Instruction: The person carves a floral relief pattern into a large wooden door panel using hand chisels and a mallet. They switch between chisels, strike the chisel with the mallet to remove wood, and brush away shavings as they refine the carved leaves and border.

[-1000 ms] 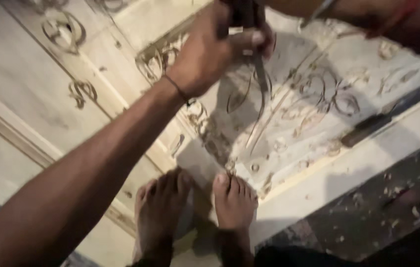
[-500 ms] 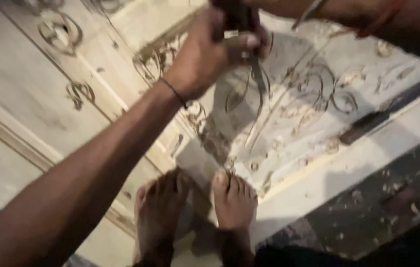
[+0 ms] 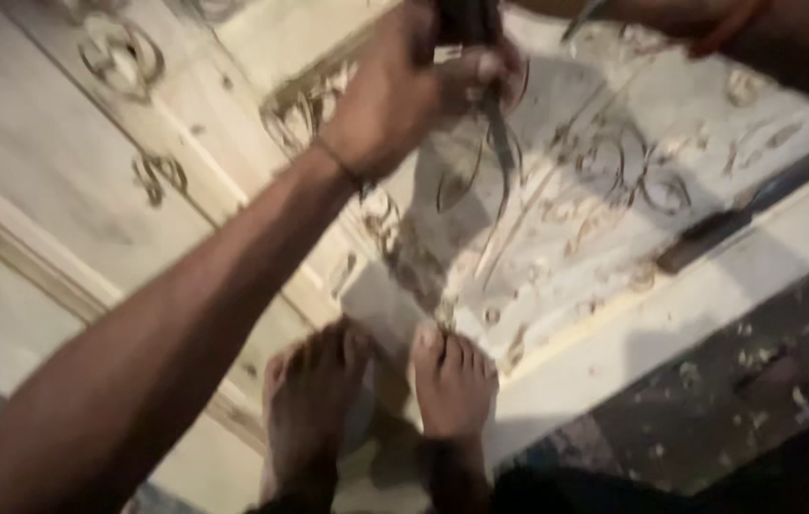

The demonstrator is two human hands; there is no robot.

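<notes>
Left hand gripping chisel on carved wooden panel, right hand's grip hidden, cannot tell

A pale carved wooden panel lies flat on the dark floor. A dark chisel rests on it, with wood chips scattered beside.

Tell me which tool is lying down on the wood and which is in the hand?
The long dark chisel at the right lies flat on the carved panel, untouched. The other tool stands upright, gripped by the left hand, tip on the carving.
</notes>
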